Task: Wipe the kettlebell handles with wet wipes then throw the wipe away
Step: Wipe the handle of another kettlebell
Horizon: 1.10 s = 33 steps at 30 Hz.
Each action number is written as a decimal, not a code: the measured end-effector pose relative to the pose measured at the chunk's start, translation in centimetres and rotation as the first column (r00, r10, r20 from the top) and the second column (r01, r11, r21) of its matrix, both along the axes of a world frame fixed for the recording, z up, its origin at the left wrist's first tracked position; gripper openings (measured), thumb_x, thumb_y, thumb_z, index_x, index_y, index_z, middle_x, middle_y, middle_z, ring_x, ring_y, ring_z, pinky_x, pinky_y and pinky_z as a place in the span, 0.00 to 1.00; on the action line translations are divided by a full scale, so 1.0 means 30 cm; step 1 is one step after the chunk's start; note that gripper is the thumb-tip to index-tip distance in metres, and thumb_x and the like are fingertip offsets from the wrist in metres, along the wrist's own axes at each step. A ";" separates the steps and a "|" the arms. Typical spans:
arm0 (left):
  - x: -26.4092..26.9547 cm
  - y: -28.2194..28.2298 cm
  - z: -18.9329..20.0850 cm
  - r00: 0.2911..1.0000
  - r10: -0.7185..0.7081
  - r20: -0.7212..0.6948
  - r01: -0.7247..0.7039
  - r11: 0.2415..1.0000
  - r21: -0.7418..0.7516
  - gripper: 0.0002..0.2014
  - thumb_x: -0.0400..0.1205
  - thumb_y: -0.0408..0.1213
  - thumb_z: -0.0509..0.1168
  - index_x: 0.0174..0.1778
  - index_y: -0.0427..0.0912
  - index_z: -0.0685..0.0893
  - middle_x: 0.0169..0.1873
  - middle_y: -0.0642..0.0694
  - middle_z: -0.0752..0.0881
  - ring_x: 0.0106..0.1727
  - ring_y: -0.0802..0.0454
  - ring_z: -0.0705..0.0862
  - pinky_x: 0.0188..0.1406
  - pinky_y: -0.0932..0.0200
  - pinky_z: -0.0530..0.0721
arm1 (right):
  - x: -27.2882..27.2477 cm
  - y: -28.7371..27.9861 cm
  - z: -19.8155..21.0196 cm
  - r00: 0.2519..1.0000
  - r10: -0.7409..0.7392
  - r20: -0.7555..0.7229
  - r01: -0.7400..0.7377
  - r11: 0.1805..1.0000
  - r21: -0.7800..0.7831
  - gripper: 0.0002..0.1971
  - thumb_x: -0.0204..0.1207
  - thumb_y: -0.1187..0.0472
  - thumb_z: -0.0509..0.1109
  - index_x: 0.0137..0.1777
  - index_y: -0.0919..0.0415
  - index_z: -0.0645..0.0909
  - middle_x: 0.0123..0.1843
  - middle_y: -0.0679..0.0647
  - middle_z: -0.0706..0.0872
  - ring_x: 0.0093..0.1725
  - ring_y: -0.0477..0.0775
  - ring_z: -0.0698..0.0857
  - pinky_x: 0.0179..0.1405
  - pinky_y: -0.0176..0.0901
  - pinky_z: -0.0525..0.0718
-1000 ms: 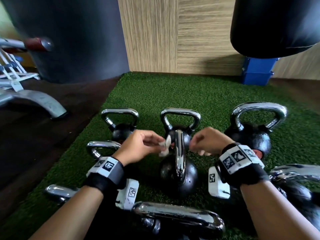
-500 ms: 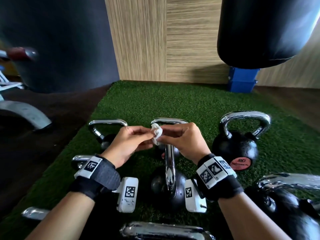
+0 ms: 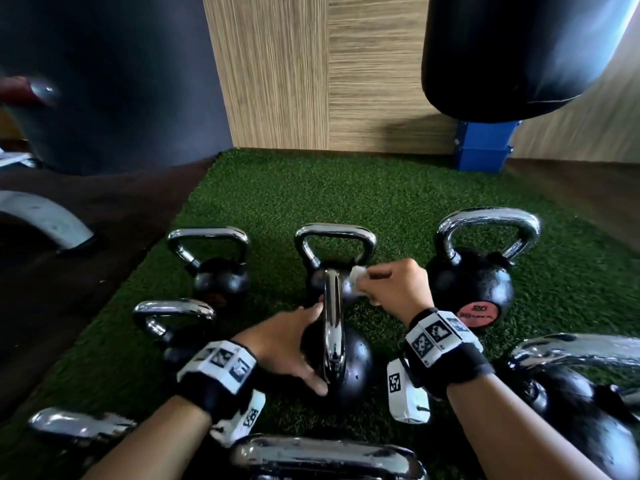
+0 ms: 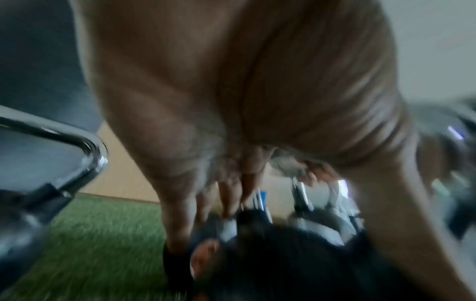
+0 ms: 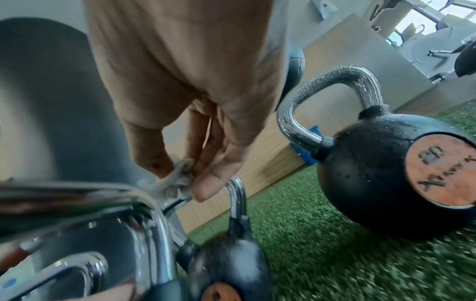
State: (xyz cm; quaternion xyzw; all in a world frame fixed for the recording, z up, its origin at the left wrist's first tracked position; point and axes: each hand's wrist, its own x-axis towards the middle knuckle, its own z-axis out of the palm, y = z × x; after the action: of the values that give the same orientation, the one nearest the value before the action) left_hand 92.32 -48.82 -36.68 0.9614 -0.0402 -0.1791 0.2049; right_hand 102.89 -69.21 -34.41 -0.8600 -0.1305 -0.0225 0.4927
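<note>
The middle kettlebell (image 3: 346, 365) stands on the turf with its chrome handle (image 3: 333, 320) edge-on to me. My left hand (image 3: 304, 344) holds its black ball, fingers on the far side and thumb on the near side. My right hand (image 3: 372, 284) pinches a crumpled white wipe (image 3: 356, 282) against the right side of the handle's top. The right wrist view shows the wipe (image 5: 167, 185) between thumb and fingers of that hand (image 5: 180, 175), touching the chrome. The left wrist view is blurred; the left hand (image 4: 226, 203) lies on the dark ball.
Several more kettlebells ring the middle one: back left (image 3: 221, 282), back centre (image 3: 334, 233), a wet one marked 20 (image 3: 471, 282) at right, and chrome handles near me (image 3: 325, 455). A hanging black bag (image 3: 519, 46), a blue block (image 3: 483, 147) and a wood wall stand behind.
Both hands held the wipe up together half a second ago. Now the right hand alone has it, lowered to the handle, and the left hand has dropped onto the kettlebell's ball.
</note>
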 end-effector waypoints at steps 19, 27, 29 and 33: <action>0.001 -0.048 -0.135 0.938 -0.177 0.298 0.217 0.970 -0.106 0.20 0.74 0.47 0.80 0.58 0.63 0.81 0.63 0.62 0.63 0.74 0.61 0.56 0.78 0.78 0.44 | 0.020 0.092 -0.173 0.999 -0.013 0.031 0.012 1.000 0.022 0.08 0.74 0.55 0.80 0.50 0.57 0.94 0.42 0.55 0.94 0.42 0.48 0.89 0.48 0.44 0.87; 0.007 -0.053 -0.118 0.974 -0.105 0.202 0.137 0.978 -0.156 0.59 0.57 0.67 0.67 0.82 0.37 0.66 0.65 0.63 0.60 0.75 0.60 0.59 0.64 0.90 0.46 | 0.052 0.091 -0.155 0.998 0.006 0.061 -0.011 0.996 0.086 0.08 0.73 0.57 0.81 0.51 0.54 0.94 0.40 0.46 0.93 0.38 0.38 0.87 0.39 0.22 0.81; 0.021 -0.046 -0.134 0.972 -0.103 0.210 0.132 0.983 -0.126 0.55 0.63 0.62 0.77 0.83 0.42 0.64 0.69 0.58 0.56 0.73 0.64 0.54 0.70 0.84 0.44 | 0.057 0.087 -0.123 0.984 0.018 0.178 -0.034 0.996 0.086 0.09 0.73 0.61 0.81 0.53 0.55 0.93 0.42 0.46 0.93 0.38 0.38 0.87 0.37 0.14 0.76; 0.051 -0.023 -0.140 0.988 -0.033 0.149 0.072 0.963 -0.260 0.40 0.67 0.49 0.84 0.71 0.41 0.74 0.57 0.56 0.75 0.66 0.58 0.74 0.82 0.51 0.69 | 0.023 0.064 -0.054 0.912 0.158 0.378 -0.173 0.985 0.005 0.10 0.72 0.67 0.81 0.53 0.57 0.93 0.48 0.50 0.92 0.42 0.39 0.86 0.43 0.17 0.78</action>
State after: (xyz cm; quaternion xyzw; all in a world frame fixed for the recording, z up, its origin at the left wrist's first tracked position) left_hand 93.85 -49.50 -40.87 0.9344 -0.1038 -0.1081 0.3233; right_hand 103.57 -67.30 -36.04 -0.8160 -0.2942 -0.1476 0.4751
